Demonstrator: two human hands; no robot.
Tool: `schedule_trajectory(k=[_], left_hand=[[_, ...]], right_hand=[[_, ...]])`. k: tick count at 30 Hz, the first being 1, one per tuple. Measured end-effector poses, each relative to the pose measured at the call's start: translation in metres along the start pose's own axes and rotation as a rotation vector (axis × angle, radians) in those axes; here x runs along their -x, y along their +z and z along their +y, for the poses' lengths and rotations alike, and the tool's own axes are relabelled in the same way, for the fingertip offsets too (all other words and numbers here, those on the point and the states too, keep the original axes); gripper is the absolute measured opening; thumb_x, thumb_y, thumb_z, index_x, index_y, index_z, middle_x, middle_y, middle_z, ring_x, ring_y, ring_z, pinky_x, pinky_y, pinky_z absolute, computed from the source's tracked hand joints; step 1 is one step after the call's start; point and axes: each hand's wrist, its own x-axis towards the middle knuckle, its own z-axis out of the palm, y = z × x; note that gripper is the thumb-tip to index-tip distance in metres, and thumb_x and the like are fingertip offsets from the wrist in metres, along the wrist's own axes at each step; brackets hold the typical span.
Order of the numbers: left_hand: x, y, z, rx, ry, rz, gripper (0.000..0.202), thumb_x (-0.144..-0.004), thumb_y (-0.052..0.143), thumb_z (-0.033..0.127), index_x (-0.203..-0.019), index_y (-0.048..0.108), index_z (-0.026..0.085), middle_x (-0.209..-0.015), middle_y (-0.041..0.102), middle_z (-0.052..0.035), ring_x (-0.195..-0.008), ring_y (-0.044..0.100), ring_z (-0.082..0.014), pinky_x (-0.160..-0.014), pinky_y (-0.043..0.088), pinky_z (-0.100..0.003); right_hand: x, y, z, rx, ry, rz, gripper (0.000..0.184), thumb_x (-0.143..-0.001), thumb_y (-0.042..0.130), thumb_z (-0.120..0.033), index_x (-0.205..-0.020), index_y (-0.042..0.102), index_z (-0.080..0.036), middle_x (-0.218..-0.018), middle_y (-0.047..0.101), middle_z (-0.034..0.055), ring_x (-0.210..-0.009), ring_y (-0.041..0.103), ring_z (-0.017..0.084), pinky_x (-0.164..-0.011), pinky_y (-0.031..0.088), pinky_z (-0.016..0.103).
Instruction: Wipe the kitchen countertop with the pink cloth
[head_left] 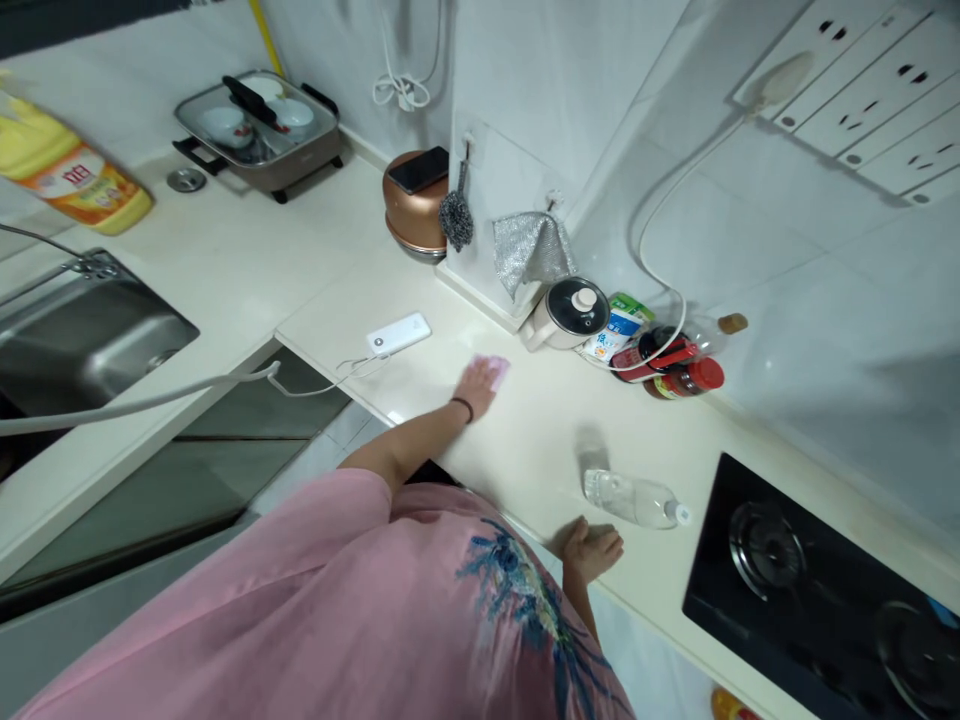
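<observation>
My left hand (pixel 478 386), flat, presses a small pink cloth (pixel 498 369) on the cream countertop (pixel 540 440), at ten o'clock of the lying clear plastic bottle (pixel 634 498). My right hand (pixel 592 548) rests loosely open at the edge. Wiping seems partway; the stretch beside the black gas hob (pixel 795 600) looks undone.

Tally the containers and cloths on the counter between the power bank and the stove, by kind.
Bottles: 4 (a clear bottle lying near the right hand, three sauce bottles by the wall)
Cloths: 1 (pink cloth under the left hand)
Pots: 1 (small lidded pot)
Cartons: 1 (blue-and-white carton)
Total: 7
</observation>
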Motion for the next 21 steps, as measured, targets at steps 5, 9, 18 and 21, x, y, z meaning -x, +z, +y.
schedule_trajectory(k=[5, 9, 18, 21], left_hand=[[-0.035, -0.056, -0.037, -0.021, -0.110, 0.118, 0.048, -0.107, 0.072, 0.040, -0.148, 0.062, 0.017, -0.150, 0.062, -0.0145, -0.129, 0.066, -0.0282, -0.108, 0.058, -0.054], [-0.032, -0.040, -0.008, -0.043, -0.072, 0.075, 0.046, -0.107, 0.072, 0.042, -0.144, 0.064, 0.017, -0.144, 0.065, -0.0127, -0.123, 0.069, -0.0269, -0.104, 0.062, -0.051], [0.042, 0.087, 0.100, -0.051, 0.474, -0.270, 0.076, -0.103, 0.057, 0.031, -0.175, 0.035, 0.017, -0.185, 0.019, -0.0114, -0.173, 0.004, -0.0302, -0.140, 0.008, -0.051], [0.022, 0.065, 0.079, -0.055, 0.432, -0.229, 0.074, -0.104, 0.056, 0.031, -0.174, 0.037, 0.020, -0.184, 0.023, -0.0105, -0.173, 0.007, -0.0288, -0.140, 0.009, -0.049]], right_hand=[[0.010, 0.012, -0.010, 0.065, 0.100, 0.191, 0.070, -0.100, 0.044, -0.066, -0.139, 0.065, -0.011, -0.135, 0.061, 0.0350, -0.133, 0.055, 0.052, -0.108, 0.046, 0.075], [0.010, 0.016, -0.015, 0.093, 0.123, 0.232, 0.064, -0.100, 0.045, -0.062, -0.137, 0.066, -0.014, -0.131, 0.063, 0.0322, -0.130, 0.056, 0.051, -0.106, 0.048, 0.073], [0.008, 0.014, -0.020, 0.095, 0.126, 0.251, 0.060, -0.098, 0.048, -0.060, -0.132, 0.067, -0.014, -0.129, 0.065, 0.0321, -0.128, 0.057, 0.051, -0.105, 0.049, 0.074], [0.008, 0.013, -0.023, 0.063, 0.145, 0.255, 0.059, -0.097, 0.050, -0.061, -0.132, 0.067, -0.016, -0.128, 0.065, 0.0307, -0.130, 0.058, 0.051, -0.107, 0.047, 0.075]])
